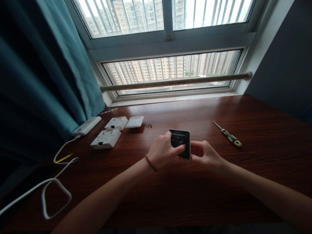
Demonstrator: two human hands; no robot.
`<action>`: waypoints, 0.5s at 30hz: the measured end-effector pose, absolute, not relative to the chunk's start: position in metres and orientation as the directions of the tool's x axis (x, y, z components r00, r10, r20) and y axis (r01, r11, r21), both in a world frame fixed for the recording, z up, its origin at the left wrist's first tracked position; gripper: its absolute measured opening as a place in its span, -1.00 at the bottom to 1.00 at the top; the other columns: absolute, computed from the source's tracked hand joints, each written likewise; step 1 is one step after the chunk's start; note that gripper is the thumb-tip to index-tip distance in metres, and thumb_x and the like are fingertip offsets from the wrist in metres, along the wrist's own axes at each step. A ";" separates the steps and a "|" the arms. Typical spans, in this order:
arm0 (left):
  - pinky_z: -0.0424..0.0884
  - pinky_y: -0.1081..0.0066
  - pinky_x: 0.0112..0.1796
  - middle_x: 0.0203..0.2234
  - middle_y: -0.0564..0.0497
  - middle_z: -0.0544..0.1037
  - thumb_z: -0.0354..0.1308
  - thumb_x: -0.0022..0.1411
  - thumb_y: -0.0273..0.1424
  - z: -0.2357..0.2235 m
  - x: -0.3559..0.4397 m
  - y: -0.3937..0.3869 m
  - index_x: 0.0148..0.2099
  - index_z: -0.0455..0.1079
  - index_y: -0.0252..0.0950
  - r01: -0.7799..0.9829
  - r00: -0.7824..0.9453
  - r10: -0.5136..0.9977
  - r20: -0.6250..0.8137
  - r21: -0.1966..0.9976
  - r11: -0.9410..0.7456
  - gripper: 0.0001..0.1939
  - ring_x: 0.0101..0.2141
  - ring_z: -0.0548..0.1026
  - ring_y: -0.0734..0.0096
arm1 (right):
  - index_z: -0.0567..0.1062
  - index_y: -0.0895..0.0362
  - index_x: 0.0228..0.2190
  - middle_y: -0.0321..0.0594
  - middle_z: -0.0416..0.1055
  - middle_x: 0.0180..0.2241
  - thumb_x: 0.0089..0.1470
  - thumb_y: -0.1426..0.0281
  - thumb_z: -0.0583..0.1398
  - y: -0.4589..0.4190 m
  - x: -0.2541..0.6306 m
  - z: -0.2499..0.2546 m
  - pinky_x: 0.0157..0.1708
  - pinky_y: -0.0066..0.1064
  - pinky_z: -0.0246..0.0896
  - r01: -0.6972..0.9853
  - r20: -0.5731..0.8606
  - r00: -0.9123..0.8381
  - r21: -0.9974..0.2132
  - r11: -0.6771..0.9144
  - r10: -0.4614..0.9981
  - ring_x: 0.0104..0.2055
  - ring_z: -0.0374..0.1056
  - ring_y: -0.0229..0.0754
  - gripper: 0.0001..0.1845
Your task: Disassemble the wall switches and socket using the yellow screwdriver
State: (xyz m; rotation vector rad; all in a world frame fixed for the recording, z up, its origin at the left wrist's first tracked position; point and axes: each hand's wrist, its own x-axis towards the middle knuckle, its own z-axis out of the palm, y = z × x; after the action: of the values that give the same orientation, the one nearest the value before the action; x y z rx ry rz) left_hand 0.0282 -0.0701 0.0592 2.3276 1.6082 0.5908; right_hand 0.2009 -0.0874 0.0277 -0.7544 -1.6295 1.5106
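Hands (163, 149) (207, 155) pinch a black-backed panel (181, 143) at opposite edges; screwdriver (227, 134) on counter (156, 195), right of panel. No legible markings.

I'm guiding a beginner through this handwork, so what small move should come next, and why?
I'd probably secure the right hand on the black-backed panel's edge, then slide the left thumb off its back. The left hand already grips the panel, but its thumb covers part of the dark back, while the right fingers are at the edge.
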 end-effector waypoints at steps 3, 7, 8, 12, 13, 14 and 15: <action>0.22 0.45 -0.52 -0.53 -0.02 0.47 0.04 -0.01 -0.07 0.059 0.029 -0.070 -0.37 0.30 -0.32 0.816 0.292 0.938 0.187 0.462 -0.346 -0.62 -0.51 0.42 0.36 | 0.47 0.24 -0.35 -0.23 0.48 -0.44 -0.16 0.60 0.15 -0.089 0.202 0.029 -0.37 -0.39 0.31 -0.041 0.168 -0.474 -0.985 0.169 0.864 -0.37 0.41 -0.17 -0.77; 0.23 0.49 -0.61 -0.63 0.03 0.44 -0.02 0.05 -0.07 0.060 0.028 -0.066 -0.41 0.31 -0.33 0.687 0.324 0.944 0.063 0.670 -0.281 -0.61 -0.62 0.41 0.43 | 0.46 0.22 -0.44 -0.29 0.47 -0.55 -0.19 0.70 0.02 -0.092 0.206 0.033 -0.43 -0.44 0.34 0.003 0.221 -0.378 -0.971 0.240 0.899 -0.48 0.41 -0.24 -0.69; 0.22 0.51 -0.66 -0.66 0.05 0.42 -0.03 0.05 -0.07 0.060 0.028 -0.064 -0.40 0.31 -0.34 0.644 0.323 0.946 0.027 0.726 -0.241 -0.61 -0.67 0.38 0.45 | 0.45 0.22 -0.39 -0.28 0.48 -0.52 -0.18 0.70 0.02 -0.094 0.206 0.033 -0.41 -0.42 0.36 -0.003 0.220 -0.392 -0.971 0.238 0.893 -0.47 0.42 -0.23 -0.68; 0.20 0.55 -0.78 -0.71 0.10 0.37 0.01 0.04 -0.06 0.055 0.027 -0.061 -0.35 0.25 -0.33 0.492 0.267 0.963 -0.030 0.864 -0.110 -0.61 -0.77 0.33 0.50 | 0.40 0.21 -0.23 -0.19 0.48 -0.37 -0.10 0.57 0.13 -0.096 0.201 0.031 -0.31 -0.37 0.37 0.044 0.251 -0.428 -0.954 0.298 0.868 -0.33 0.43 -0.17 -0.69; 0.21 0.55 -0.78 -0.71 0.10 0.37 0.02 0.03 -0.06 0.052 0.027 -0.061 -0.35 0.24 -0.33 0.468 0.258 0.966 -0.026 0.878 -0.101 -0.61 -0.77 0.34 0.49 | 0.39 0.21 -0.22 -0.18 0.47 -0.34 -0.10 0.55 0.15 -0.097 0.200 0.029 -0.29 -0.38 0.37 0.065 0.275 -0.417 -0.941 0.331 0.866 -0.31 0.42 -0.16 -0.69; 0.23 0.55 -0.78 -0.71 0.09 0.38 0.03 0.03 -0.06 0.050 0.028 -0.061 -0.35 0.23 -0.32 0.452 0.251 0.968 -0.020 0.887 -0.099 -0.61 -0.76 0.35 0.48 | 0.39 0.21 -0.22 -0.19 0.47 -0.34 -0.08 0.53 0.15 -0.097 0.198 0.028 -0.29 -0.40 0.37 0.083 0.301 -0.402 -0.928 0.362 0.865 -0.30 0.42 -0.17 -0.71; 0.25 0.55 -0.78 -0.70 0.09 0.39 0.04 0.02 -0.05 0.048 0.029 -0.061 -0.36 0.22 -0.32 0.441 0.246 0.969 -0.017 0.892 -0.096 -0.61 -0.76 0.37 0.47 | 0.40 0.21 -0.24 -0.20 0.47 -0.34 -0.07 0.52 0.15 -0.098 0.197 0.028 -0.30 -0.44 0.36 0.102 0.324 -0.391 -0.915 0.390 0.862 -0.31 0.42 -0.19 -0.73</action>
State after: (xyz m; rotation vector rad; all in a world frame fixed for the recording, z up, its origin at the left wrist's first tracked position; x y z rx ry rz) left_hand 0.0288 -0.0615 0.0476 1.6804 1.3210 0.7919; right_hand 0.1973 -0.0975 0.0280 -0.8432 -1.7686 1.0851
